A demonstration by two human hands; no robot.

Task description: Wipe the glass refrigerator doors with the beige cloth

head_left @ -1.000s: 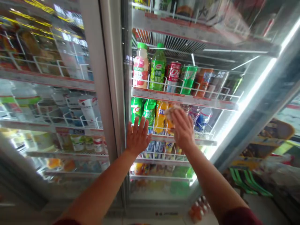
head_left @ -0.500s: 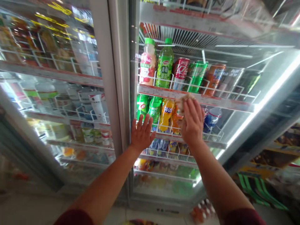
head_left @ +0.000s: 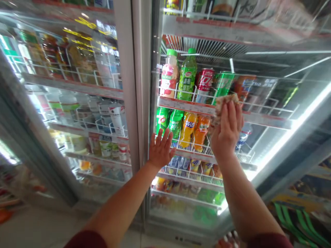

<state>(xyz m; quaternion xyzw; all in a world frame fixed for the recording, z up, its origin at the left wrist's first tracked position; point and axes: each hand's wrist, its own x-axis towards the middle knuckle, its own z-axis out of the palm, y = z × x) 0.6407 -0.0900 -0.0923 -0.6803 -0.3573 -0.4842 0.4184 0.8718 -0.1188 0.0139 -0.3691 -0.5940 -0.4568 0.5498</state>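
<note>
My right hand [head_left: 227,125] presses a crumpled light-coloured cloth [head_left: 225,100] against the glass door [head_left: 269,137] of a drinks fridge. Part of the cloth is hidden under the fingers. Lower and to the left, my left hand [head_left: 161,150] lies flat on the same door near its frame, fingers spread, holding nothing. Behind the glass stand a green tea bottle [head_left: 188,77], a pink-labelled bottle [head_left: 169,77], a red can [head_left: 204,82] and a green can [head_left: 223,84]. Orange soda bottles [head_left: 201,132] are on the shelf below, between my hands.
A metal door frame [head_left: 139,86] divides this door from a second glass door at left, with shelves of bottles and cups [head_left: 68,106] behind it. A bright light strip [head_left: 287,132] runs down the right side. Green-striped goods [head_left: 292,220] sit at lower right.
My right hand and the cloth have moved to the right across the glass. The left hand stays on the door, fingers spread. The view has shifted a little.
</note>
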